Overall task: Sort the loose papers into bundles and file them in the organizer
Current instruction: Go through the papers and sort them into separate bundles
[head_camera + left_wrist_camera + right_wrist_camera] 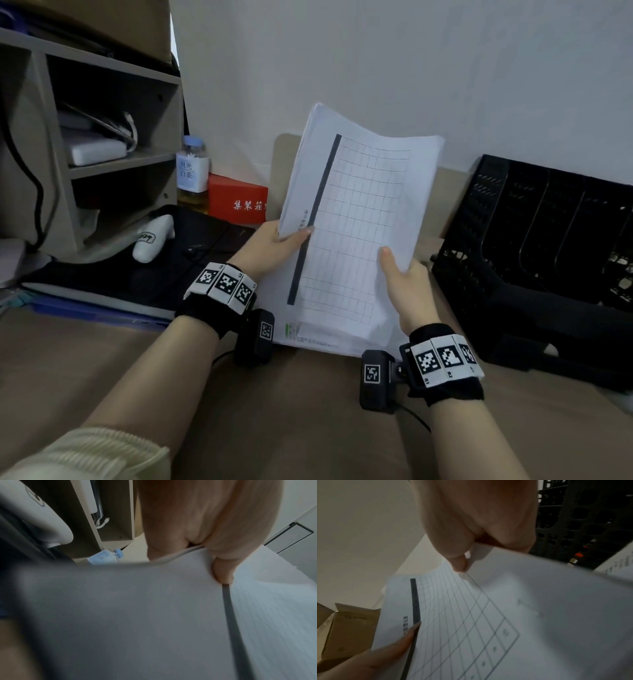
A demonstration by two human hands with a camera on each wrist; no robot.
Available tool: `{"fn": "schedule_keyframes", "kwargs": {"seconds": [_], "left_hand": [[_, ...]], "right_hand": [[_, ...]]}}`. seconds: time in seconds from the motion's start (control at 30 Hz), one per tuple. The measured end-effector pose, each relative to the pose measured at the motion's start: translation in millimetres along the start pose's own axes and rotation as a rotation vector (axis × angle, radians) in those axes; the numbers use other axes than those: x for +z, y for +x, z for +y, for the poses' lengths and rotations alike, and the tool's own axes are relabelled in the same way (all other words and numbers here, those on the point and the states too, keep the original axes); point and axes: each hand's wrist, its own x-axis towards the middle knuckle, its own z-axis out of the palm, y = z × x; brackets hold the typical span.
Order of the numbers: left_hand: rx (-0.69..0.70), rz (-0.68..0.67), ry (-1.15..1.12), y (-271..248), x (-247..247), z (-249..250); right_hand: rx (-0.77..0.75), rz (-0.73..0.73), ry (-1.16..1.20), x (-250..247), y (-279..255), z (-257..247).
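Observation:
A stack of white papers (356,219), the top sheet printed with a grid and a dark bar, is held tilted up above the desk. My left hand (274,245) grips its left edge with the thumb on top, and the left wrist view shows that thumb (223,572) pressed on the papers (137,615). My right hand (402,277) pinches the lower right edge, its thumb (458,562) on the gridded sheet (471,622). More sheets (308,339) lie flat below. The black mesh organizer (541,233) stands at the right, its slots mostly hidden in shadow.
A beige shelf unit (102,144) stands at the left with a bottle (193,171) and a red box (236,202) beside it. A white object (154,236) lies on a black bag (137,274). Brown desk surface (291,428) spreads in front.

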Motion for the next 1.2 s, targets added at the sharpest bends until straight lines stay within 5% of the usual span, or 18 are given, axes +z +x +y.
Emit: {"fn": "schedule_keyframes", "kwargs": {"seconds": [0.23,0.57,0.97,1.2], "left_hand": [[-0.064,0.153,-0.024,5,-12,-2],[-0.137,0.159,0.074,6,-12,-9],[-0.169,0.148,0.085,5,-10,-10],[-0.16,0.16,0.082,5,-10,-12]], "right_hand": [[0.195,0.16,-0.019,-18,15,16],[0.492,0.116,-0.117,-31,16,41],[0.539,0.125,-0.133,-39,20,54],[0.538,-0.021,-0.177,-40,15,44]]}}
